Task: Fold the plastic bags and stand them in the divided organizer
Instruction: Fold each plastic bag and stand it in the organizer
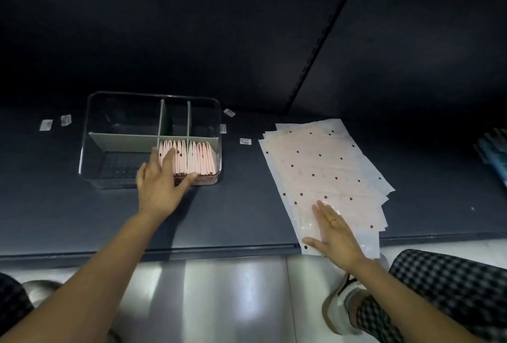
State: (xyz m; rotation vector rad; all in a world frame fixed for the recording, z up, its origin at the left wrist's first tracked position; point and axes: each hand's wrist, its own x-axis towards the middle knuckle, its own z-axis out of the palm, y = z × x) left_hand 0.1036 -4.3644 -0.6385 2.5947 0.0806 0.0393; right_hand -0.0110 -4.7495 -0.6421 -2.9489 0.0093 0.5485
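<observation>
We see one clear organizer (90,134) on a dark shelf (233,205), split into five compartments. Its near right compartment holds a row of folded bags (192,158) standing upright; their number is too tight to count. The left hand (159,183) rests on this row with fingers straight and thumb spread along the near wall. To the right of the organizer, well apart, lies one stack of flat dotted bags (323,167). The right hand (336,233) presses flat on its near end, fingers extended. Five small labels (245,141) lie around the organizer.
</observation>
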